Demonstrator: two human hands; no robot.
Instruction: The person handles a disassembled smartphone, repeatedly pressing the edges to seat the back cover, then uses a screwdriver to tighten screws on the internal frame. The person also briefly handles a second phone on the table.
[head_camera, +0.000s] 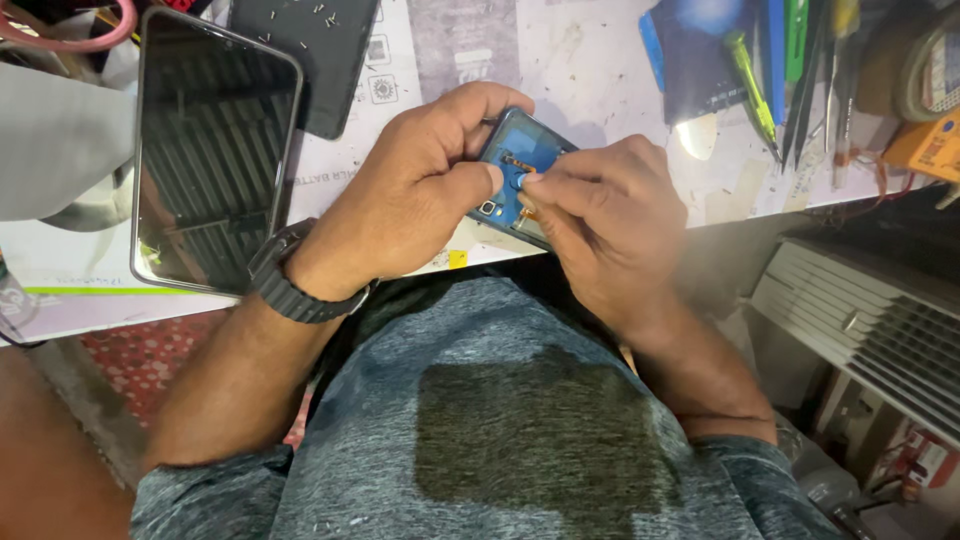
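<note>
At bench edge (600, 80), blue phone (512, 165) between hands.

Both hands, left (420, 190) and right (605, 215), grip an opened blue phone (515, 165).

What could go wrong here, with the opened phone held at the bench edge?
1. The blue opened phone sits over the edge of the white bench, held only by the left hand and right hand; a slip could drop it into the lap.
2. Loose screws lie scattered on a dark panel; a bump could scatter them.
3. The large phone lies beside the left forearm, so a nudge might shift it.
</note>
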